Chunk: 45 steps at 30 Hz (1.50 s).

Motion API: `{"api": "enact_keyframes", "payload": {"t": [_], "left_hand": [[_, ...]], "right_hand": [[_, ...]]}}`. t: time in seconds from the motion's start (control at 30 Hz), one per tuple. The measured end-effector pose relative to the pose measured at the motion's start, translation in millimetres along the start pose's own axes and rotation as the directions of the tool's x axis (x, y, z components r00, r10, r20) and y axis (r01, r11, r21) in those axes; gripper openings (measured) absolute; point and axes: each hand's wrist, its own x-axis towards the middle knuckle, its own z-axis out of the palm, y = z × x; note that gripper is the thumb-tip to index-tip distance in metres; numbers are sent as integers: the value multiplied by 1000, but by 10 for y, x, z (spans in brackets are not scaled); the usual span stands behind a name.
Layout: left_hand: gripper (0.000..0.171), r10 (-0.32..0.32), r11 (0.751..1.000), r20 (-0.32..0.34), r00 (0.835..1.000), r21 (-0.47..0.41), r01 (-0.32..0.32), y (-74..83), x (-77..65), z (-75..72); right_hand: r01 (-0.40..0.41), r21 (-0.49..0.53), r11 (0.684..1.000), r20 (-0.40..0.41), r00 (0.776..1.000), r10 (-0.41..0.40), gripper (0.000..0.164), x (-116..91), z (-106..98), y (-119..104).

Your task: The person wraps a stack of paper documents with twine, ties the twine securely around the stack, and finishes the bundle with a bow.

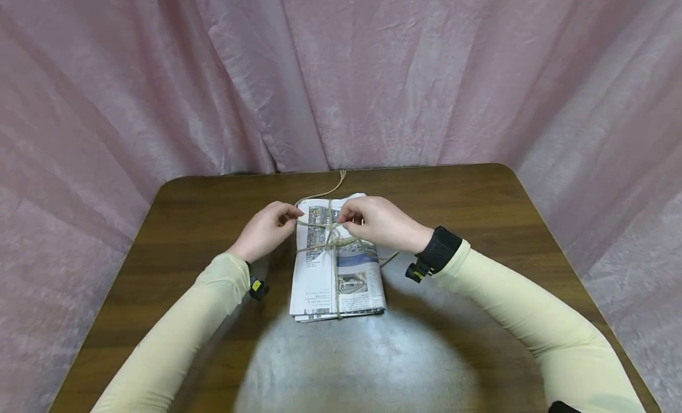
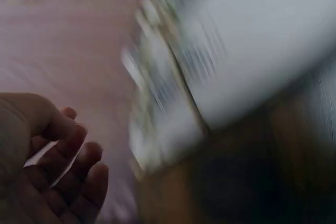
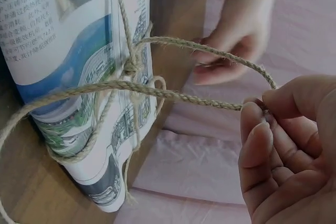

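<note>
A folded newspaper bundle (image 1: 311, 289) lies on the table, with twine (image 1: 335, 271) crossed around it lengthwise and widthwise. Near the middle of its top face, the twine meets in a knot (image 3: 131, 67). My right hand (image 1: 386, 223) pinches a loop of the twine between thumb and forefinger, drawn off the knot. At the bundle's left edge, my left hand (image 1: 266, 231) pinches a strand of twine with thumb and forefinger. In the left wrist view the bundle is blurred and the left hand's fingers (image 2: 94, 182) are curled.
Loose twine with a frayed end (image 1: 343, 175) runs to the back edge of the wooden table (image 1: 453, 194). Another twine end (image 1: 391, 258) sticks out on the bundle's right. A pink curtain (image 1: 373, 76) hangs behind the table and along its sides.
</note>
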Motion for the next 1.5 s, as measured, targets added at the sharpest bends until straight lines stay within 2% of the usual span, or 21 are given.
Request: {"api": "enact_keyframes", "payload": {"t": [0.07,0.17,0.33,0.4,0.57,0.63,0.8,0.87,1.03,1.2,1.33,1.5], "left_hand": [[29,-9,989,28,1000,148,4,-210,76,-13],[33,10,948,53,999,317,-27,-468,176,19],[34,132,893,20,991,431,-128,-674,320,101],[28,162,884,-1,987,444,-145,-698,352,117],[9,168,888,-52,984,442,-129,-708,382,91],[12,193,877,-42,980,455,-153,-714,394,69],[30,269,826,30,963,506,-247,-736,424,74],[28,279,815,47,959,517,-262,-738,431,87],[9,292,777,54,955,568,-270,-721,462,91],[14,311,738,95,946,602,-303,-702,499,110],[11,333,726,108,937,605,-328,-710,495,135],[7,352,724,76,933,610,-322,-714,474,83]], "right_hand": [[-13,3,1000,5,1000,13,11,-17,-4,13],[-32,8,999,20,999,32,12,-45,11,34],[-24,12,1000,16,1000,24,14,-79,60,33],[-8,11,1000,9,1000,8,15,-84,82,20],[24,-20,1000,-3,1000,-24,12,-87,123,5],[25,-30,999,-4,1000,-25,11,-92,123,5],[17,-18,1000,16,1000,-17,12,-96,123,-3],[18,-16,1000,24,1000,-18,13,-89,140,-8],[14,-3,1000,39,999,-14,13,-87,177,-19],[-1,-1,1000,38,999,1,12,-104,184,-19],[3,4,1000,37,999,-3,12,-104,205,-18],[22,14,1000,40,999,-22,12,-97,238,-19]]}}
